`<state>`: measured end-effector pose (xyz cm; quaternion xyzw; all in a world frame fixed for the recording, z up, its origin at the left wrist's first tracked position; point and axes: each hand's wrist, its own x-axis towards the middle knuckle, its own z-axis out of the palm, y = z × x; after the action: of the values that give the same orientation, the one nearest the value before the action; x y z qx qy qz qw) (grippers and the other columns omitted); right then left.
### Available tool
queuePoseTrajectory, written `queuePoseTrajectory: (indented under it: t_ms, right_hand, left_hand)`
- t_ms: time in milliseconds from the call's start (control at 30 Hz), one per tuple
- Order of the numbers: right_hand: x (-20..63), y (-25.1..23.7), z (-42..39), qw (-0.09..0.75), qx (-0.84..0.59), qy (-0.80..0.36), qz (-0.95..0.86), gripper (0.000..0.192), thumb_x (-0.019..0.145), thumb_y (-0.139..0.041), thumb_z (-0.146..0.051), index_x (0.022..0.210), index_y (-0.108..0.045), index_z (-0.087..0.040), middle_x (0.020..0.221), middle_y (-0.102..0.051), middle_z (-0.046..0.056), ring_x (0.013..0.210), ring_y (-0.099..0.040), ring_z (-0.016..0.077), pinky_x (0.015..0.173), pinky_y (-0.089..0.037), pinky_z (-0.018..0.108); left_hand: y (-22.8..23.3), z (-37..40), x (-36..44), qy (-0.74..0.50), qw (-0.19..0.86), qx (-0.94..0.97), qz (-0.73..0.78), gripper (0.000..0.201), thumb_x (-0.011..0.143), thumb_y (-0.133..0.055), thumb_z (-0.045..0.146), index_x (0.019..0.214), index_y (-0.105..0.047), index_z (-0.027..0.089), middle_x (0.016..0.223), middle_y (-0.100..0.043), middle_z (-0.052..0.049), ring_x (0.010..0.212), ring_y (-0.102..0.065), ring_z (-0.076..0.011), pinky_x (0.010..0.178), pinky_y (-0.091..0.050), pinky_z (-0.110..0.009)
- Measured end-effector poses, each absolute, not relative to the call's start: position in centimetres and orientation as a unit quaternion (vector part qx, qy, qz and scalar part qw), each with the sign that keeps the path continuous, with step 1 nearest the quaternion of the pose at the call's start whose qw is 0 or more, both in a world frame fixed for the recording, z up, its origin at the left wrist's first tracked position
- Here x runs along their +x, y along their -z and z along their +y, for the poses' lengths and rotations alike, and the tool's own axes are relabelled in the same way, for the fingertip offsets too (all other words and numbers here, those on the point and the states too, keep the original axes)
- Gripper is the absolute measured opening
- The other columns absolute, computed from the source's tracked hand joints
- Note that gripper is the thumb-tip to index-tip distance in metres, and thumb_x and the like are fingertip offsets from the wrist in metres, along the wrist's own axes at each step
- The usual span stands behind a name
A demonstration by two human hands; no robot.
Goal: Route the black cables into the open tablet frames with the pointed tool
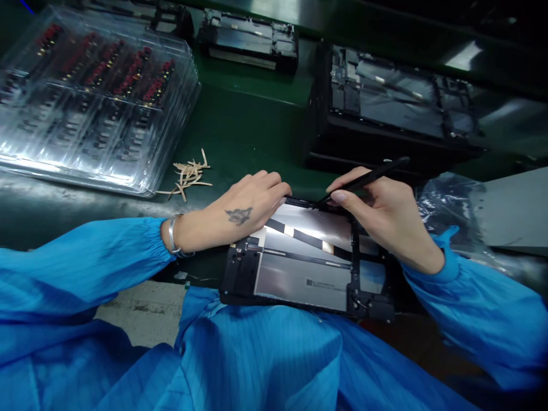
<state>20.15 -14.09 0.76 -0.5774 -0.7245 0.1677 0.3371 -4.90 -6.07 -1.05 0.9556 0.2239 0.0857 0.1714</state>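
An opened tablet chassis with a silver metal plate and a black ribbon strip lies at the near edge of the green bench, partly over my lap. My left hand rests on its upper left corner, fingers curled down onto the frame. My right hand grips a thin black stylus-like tool like a pen, its tip touching the chassis's top edge near the left hand's fingertips. Both arms wear blue sleeves; a metal bracelet sits on the left wrist.
A stack of clear plastic trays holding small parts stands at the far left. Tan peeled strips lie beside it. Two more opened tablet chassis sit at the back. Crumpled clear plastic lies at the right.
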Motion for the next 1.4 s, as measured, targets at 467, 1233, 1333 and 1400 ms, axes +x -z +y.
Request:
queuePoseTrajectory:
  t_ms: [467, 1233, 1333, 1400]
  right_hand:
    - [19.98, -0.67, -13.77, 0.404, -0.586, -0.273, -0.648, 0.026, 0.094, -0.072, -0.049, 0.09, -0.07, -0.023, 0.086, -0.069, 0.001, 0.075, -0.073, 0.0181, 0.066, -0.062, 0.029]
    - [20.17, -0.44, -13.9, 0.403, -0.586, -0.266, -0.651, 0.01, 0.096, -0.069, -0.028, 0.09, -0.069, -0.021, 0.085, -0.07, 0.0, 0.074, -0.072, 0.0161, 0.064, -0.059, 0.026]
    - [20.23, -0.4, -13.87, 0.396, -0.584, -0.253, -0.662, 0.009, 0.096, -0.068, -0.027, 0.09, -0.07, -0.02, 0.085, -0.07, 0.0, 0.073, -0.071, 0.0155, 0.063, -0.058, 0.025]
    - [20.24, -0.4, -13.85, 0.393, -0.583, -0.245, -0.668, 0.01, 0.096, -0.068, -0.028, 0.091, -0.07, -0.02, 0.086, -0.07, 0.001, 0.074, -0.071, 0.0158, 0.064, -0.059, 0.025]
  left_hand:
    - [0.71, -6.11, -4.73, -0.069, 0.156, 0.957, 0.233, 0.032, 0.11, -0.035, 0.022, 0.128, -0.06, 0.013, 0.114, -0.061, -0.011, 0.103, -0.057, -0.0246, 0.092, -0.049, -0.04]
    - [0.32, -5.98, -4.87, -0.058, 0.167, 0.959, 0.221, 0.035, 0.112, -0.035, 0.027, 0.132, -0.06, 0.012, 0.115, -0.059, -0.011, 0.105, -0.056, -0.0238, 0.092, -0.048, -0.038]
    - [0.33, -6.02, -4.84, -0.059, 0.171, 0.958, 0.222, 0.036, 0.112, -0.035, 0.027, 0.133, -0.059, 0.012, 0.115, -0.06, -0.011, 0.105, -0.055, -0.0239, 0.093, -0.049, -0.039]
    - [0.32, -6.04, -4.84, -0.061, 0.174, 0.957, 0.223, 0.036, 0.112, -0.035, 0.027, 0.133, -0.06, 0.012, 0.116, -0.06, -0.011, 0.106, -0.055, -0.0241, 0.094, -0.049, -0.039]
